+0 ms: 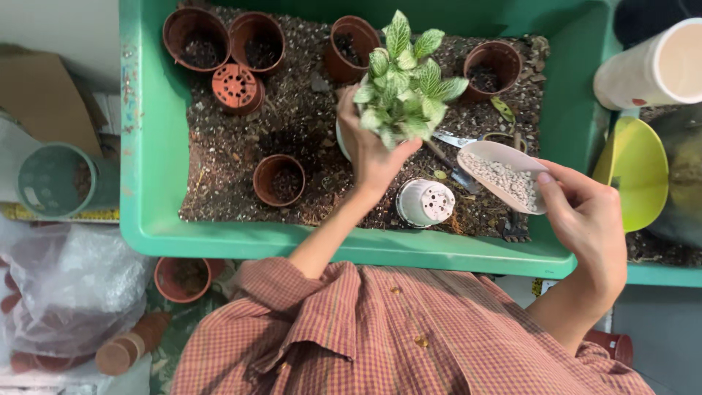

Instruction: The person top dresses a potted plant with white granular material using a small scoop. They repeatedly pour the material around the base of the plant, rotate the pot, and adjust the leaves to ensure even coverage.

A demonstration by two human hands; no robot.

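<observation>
My left hand point(373, 150) grips a small white pot point(342, 139) holding a green plant with white-veined leaves point(404, 84), lifted over the soil in a green tub point(146, 146). My right hand point(585, 212) holds a beige scoop point(504, 175) filled with pale gravel, just right of the plant and tilted toward it. An upturned white pot point(425, 202) lies on the soil below the plant. Scissors point(461, 140) lie partly hidden behind the scoop.
Several brown plastic pots point(279, 179) stand or lie in the soil. A white cylinder point(651, 69) and a yellow-green scoop point(635, 172) sit at the right. A green pot point(55, 181), a plastic bag point(69, 289) and more brown pots point(183, 278) are at the left.
</observation>
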